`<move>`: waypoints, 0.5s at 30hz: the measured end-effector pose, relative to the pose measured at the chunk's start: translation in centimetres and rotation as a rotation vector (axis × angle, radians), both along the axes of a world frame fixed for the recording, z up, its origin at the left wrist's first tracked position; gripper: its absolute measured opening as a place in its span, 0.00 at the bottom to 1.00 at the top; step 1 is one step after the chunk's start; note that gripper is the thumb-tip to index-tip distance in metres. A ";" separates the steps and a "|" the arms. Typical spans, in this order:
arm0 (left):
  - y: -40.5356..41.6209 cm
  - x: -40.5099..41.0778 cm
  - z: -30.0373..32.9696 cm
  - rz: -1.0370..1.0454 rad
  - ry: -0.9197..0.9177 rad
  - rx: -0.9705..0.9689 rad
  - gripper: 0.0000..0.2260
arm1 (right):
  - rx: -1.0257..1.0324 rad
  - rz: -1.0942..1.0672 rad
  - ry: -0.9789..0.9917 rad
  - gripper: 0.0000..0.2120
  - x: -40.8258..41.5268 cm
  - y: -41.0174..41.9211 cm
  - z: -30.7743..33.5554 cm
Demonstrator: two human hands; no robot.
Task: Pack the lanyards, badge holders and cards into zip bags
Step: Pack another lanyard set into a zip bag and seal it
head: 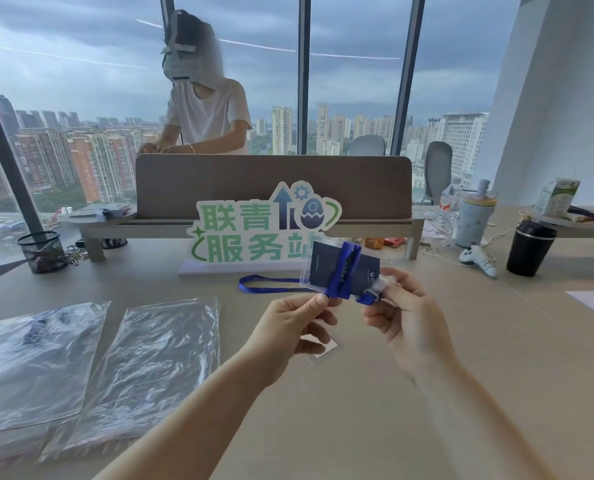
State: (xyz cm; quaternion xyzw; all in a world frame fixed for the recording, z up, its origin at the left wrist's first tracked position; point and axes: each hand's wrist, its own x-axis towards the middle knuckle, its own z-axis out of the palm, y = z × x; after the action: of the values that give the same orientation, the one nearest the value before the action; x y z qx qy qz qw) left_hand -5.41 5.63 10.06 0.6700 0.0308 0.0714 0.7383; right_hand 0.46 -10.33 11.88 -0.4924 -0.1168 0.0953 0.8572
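Holding item 1 above the table (427, 393): a clear badge holder (339, 271) with a dark navy card (365, 271) inside, raised in front of the sign.

Blue lanyard (346, 268): wound several turns around the middle of the badge holder; one loose loop trails left and lies on the table below the sign. Clear plastic clip at the lanyard's end sits by the right fingertips.

Left hand (288, 327): thumb and forefinger pinch the lower left corner of the bundle, at the lanyard wrap; the other fingers are curled beneath.

Right hand (406, 313): thumb and forefinger pinch the clear clip at the bundle's right edge (one fingertip seems to carry a clear cap; too blurred to be sure).

Second badge holder (323, 349): clear, flat on the table, just under the left hand and partly hidden by it.

Zip bags (150, 372): two large clear bags flat on the table to the left, side by side, edges overlapping; the far left one (29, 368) shows faint blue contents.

Other stock: green-and-white standing sign (261, 233) with Chinese lettering, at the desk's middle; brown divider panel (271, 185) behind it; black mesh pen cup (42, 251), far left; black tumbler (529, 247), pale lidded cup (472, 220) and white game controller (477, 256), at right. A person in a white T-shirt (209, 116) stands beyond the divider, by the windows.
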 end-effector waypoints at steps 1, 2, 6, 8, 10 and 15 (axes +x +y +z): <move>0.1 0.0 0.2 0.024 -0.036 -0.020 0.09 | 0.017 0.043 0.036 0.10 -0.1 -0.1 0.1; 0.2 -0.1 0.4 0.051 -0.074 -0.034 0.08 | 0.014 0.075 0.066 0.10 -0.2 -0.1 0.1; 0.5 -0.1 0.8 0.179 -0.217 -0.009 0.17 | -0.053 0.213 0.170 0.08 -0.6 0.3 0.1; 0.6 -0.2 1.2 0.219 -0.281 0.001 0.16 | -0.059 0.244 0.233 0.08 -0.7 0.8 0.0; 0.8 -0.5 1.5 0.249 -0.330 -0.021 0.09 | -0.055 0.249 0.314 0.08 -0.8 1.1 -0.2; 2.0 -0.5 1.6 0.207 -0.308 -0.110 0.18 | -0.080 0.353 0.403 0.03 -1.1 2.0 -0.3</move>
State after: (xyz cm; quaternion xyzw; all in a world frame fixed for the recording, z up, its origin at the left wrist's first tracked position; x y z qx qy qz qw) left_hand -5.91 7.64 11.67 0.6030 -0.0099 0.2470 0.7585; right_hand -0.68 -8.29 11.54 -0.4689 -0.0240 0.3441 0.8131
